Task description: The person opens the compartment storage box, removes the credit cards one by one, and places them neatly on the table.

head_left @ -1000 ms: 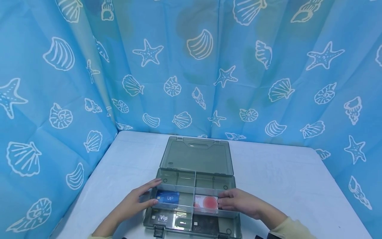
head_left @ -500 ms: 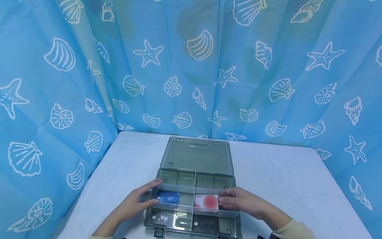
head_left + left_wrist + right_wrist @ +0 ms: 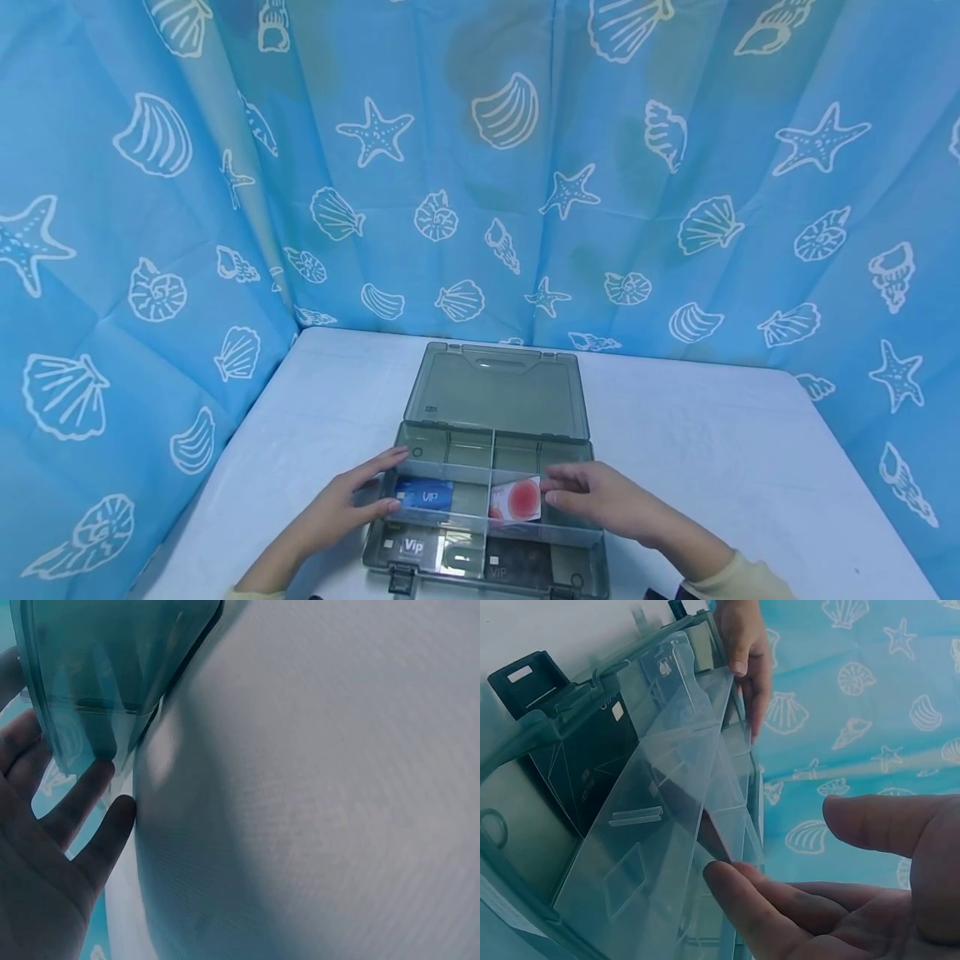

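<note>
A translucent green divider case (image 3: 592,567) lies with its lid (image 3: 498,392) folded back. In its middle right compartment a white card with a red circle (image 3: 522,500) sits tilted. The fingertips of my right hand (image 3: 611,497) touch its right edge; in the right wrist view the thumb (image 3: 877,821) stands well apart from the fingers. My left hand (image 3: 348,498) rests against the case's left wall, fingers spread and mostly straight. Beside its thumb a blue VIP card (image 3: 426,496) lies in the middle left compartment.
Dark VIP cards lie in the front compartments, one at left (image 3: 408,546) and one at right (image 3: 517,565). Clear dividers (image 3: 491,467) stand between the compartments. The case is on a white table (image 3: 712,450), backed by a blue seashell curtain (image 3: 450,167).
The red-circle card has shifted left and tilted, its right side higher than before. My right hand has moved slightly left with it. The left hand holds its place.
</note>
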A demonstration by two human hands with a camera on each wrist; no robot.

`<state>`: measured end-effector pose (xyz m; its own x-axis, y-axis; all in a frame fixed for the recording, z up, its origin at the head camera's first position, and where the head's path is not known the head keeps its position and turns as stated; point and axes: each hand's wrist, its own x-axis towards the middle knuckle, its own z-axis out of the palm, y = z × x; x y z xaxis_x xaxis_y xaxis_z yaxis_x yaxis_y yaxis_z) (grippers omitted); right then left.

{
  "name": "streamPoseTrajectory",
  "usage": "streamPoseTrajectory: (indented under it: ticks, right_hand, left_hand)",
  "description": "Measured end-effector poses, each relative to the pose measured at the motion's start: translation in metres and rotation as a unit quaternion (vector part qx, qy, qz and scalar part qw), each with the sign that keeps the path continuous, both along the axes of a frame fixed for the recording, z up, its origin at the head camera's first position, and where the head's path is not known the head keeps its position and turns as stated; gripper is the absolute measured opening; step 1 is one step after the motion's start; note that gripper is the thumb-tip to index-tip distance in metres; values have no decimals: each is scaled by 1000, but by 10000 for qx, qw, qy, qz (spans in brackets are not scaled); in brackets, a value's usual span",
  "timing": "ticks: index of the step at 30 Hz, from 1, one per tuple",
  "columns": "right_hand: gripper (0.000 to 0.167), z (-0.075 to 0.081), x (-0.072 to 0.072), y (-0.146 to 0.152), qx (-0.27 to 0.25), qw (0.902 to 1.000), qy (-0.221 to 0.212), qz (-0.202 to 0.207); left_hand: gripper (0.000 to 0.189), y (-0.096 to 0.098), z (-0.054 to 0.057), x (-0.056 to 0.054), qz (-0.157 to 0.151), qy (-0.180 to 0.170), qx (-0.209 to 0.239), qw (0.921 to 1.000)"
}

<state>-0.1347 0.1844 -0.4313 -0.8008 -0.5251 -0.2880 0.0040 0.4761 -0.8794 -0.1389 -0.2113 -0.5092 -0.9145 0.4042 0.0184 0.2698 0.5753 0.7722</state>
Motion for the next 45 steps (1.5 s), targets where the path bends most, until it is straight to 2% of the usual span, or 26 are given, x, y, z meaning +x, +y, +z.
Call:
streamPoseTrajectory:
  ticks: [8,18,24,28,36,45]
  right_hand:
    - [54,-1,-4,-8,-54,9988,471,-134]
    - [50,-17,-7,-28,64,9944,1009,-305]
    - [38,-22,-9,-36,132,9926,1183,-258]
    - [35,-23,-11,-37,123,9944,1024,-227]
    - [36,-21,-10,-35,-237,9985,421,-276]
    - [37,-23,-11,-32,-430,9982,101,-403]
  left_hand:
    - [67,0,-1,0,-18,28,-10,10000]
    - [66,1,4,1,-21,-34,39,10000]
    - [66,1,3,1,-40,1,33,10000]
    - [66,1,4,1,-44,11,45,10000]
    - [66,1,4,2,-64,18,91,9999]
    - [66,2,4,2,-60,-10,90,9999]
